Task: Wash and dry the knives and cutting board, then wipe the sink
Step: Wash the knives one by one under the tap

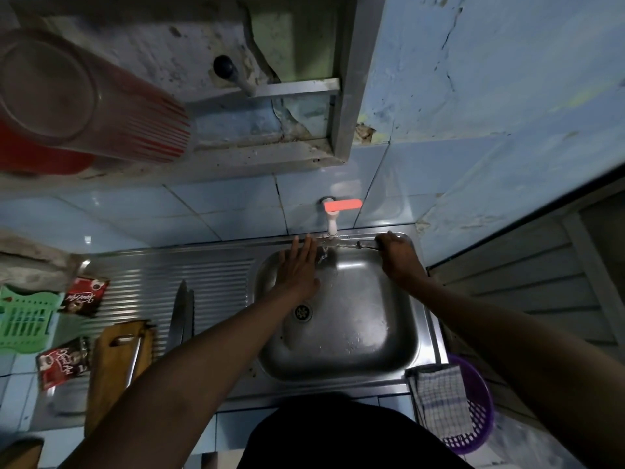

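Knife (pixel 367 245): you're holding it in your right hand (pixel 399 257), fingers curled round the handle, blade pointing left along the back rim of the sink (pixel 372 367), under the tap (pixel 332 218). Water is running off the spout onto the blade. Your left hand (pixel 299 267) is hovering flat over the basin's back-left corner, fingers straight and together, gripping nothing, fingertips just beside the blade tip; can't tell if they're touching it. Two more knives (pixel 182 313) are lying side by side on the ribbed drainboard (pixel 216 279), left of the basin. Board (pixel 116 360) is sitting at the drainboard's near-left edge. Cloth (pixel 439 401) is draping over the sink's near-right corner, partly over a purple basket (pixel 480 407). Two red sachets (pixel 64 363) and a green rack (pixel 25 319) are lying far left.
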